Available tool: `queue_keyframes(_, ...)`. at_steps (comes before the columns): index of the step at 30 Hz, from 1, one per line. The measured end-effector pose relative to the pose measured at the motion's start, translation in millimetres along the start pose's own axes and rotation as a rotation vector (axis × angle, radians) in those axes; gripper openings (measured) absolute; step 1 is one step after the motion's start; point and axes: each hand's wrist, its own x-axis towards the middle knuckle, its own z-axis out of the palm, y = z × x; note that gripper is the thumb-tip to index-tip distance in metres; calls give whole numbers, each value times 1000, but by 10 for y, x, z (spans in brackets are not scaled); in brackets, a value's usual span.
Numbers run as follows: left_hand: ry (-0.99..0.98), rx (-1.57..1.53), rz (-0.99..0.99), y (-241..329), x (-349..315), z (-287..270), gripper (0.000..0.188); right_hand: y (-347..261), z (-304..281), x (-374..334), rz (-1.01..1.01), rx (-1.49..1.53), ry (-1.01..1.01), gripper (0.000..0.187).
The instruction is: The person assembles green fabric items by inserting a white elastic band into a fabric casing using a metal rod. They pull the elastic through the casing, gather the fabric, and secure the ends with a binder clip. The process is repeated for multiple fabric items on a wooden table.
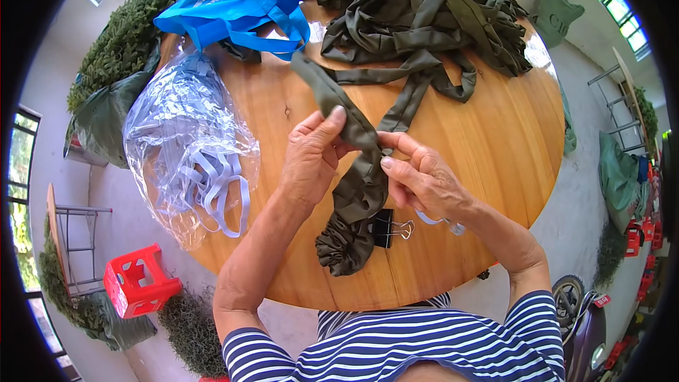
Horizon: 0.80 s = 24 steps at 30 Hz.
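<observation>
A dark olive fabric strip [356, 182] runs between my two hands above the round wooden table. My left hand [311, 152] is closed on it, thumb on top, and the strip's far end is blurred. With thumb and forefinger, my right hand [428, 178] pinches the strip's right edge. A bit of white elastic [427, 218] shows below the right palm; how it is held is hidden. The strip's near end is gathered into a ruffled bunch [344, 244]. Right beside that bunch lies a black binder clip [383, 229] with wire handles.
A heap of olive fabric strips [431, 14] covers the table's far side. At left are a clear plastic bag [184, 127] with white elastic loops and a blue bag [237, 3]. A red stool [141, 281] stands on the floor, left of the table [481, 163].
</observation>
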Motion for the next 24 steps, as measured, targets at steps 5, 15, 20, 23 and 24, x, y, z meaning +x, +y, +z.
queue_keyframes(5, 201, -14, 196, 184, 63, -155, 15, 120, 39, -1, -146, -200, 79, 46)
queue_keyframes(15, -67, 256, -126, 24, -101, 73, 28, 192, 28, 100, -380, -158, 241, 34)
queue_keyframes(20, 61, -11, -14, 32, 130, -340, 21, 380, -48, 133, -648, -522, 216, 36)
queue_keyframes(23, 105, 162, -24, -257, -4, -70, 26, 496, -10, 117, -661, -165, 315, 35)
queue_keyframes(24, 129, 208, -16, -301, -70, -16, 27, 435, 17, 91, -661, -171, 347, 33)
